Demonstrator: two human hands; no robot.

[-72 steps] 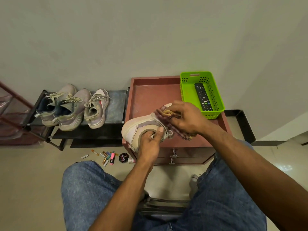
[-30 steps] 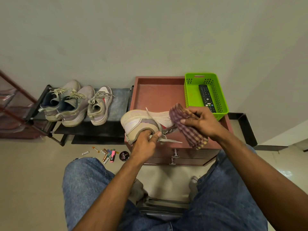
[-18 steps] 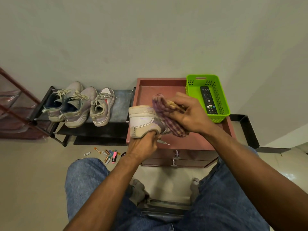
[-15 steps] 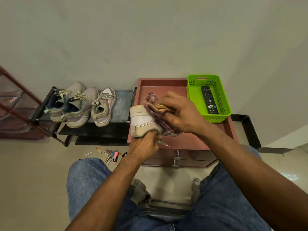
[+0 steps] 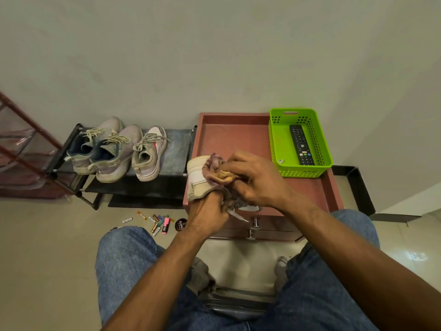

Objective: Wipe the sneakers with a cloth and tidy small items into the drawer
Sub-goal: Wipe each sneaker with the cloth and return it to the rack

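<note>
Above the cabinet, right hand presses cloth onto sneaker.

Left hand gripping from below, right hand curled and clutching, forearms converging

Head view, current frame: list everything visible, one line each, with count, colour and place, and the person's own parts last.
sneaker in hand: 1, white and beige, over the cabinet's front left corner
cloth: 1, purplish checked, pressed on that sneaker
sneakers on rack: 3, grey and white, side by side
shoe rack: 1, black, left of cabinet
cabinet: 1, reddish brown, against the wall, drawers shut
basket: 1, green, cabinet's right rear
remote: 1, black, inside basket
small items: several, mixed colours, floor left of cabinet
round tin: 1, black, floor beside them
jeans: blue, foreground
left hand: grip on the sneaker from below
right hand: holds the cloth
</note>
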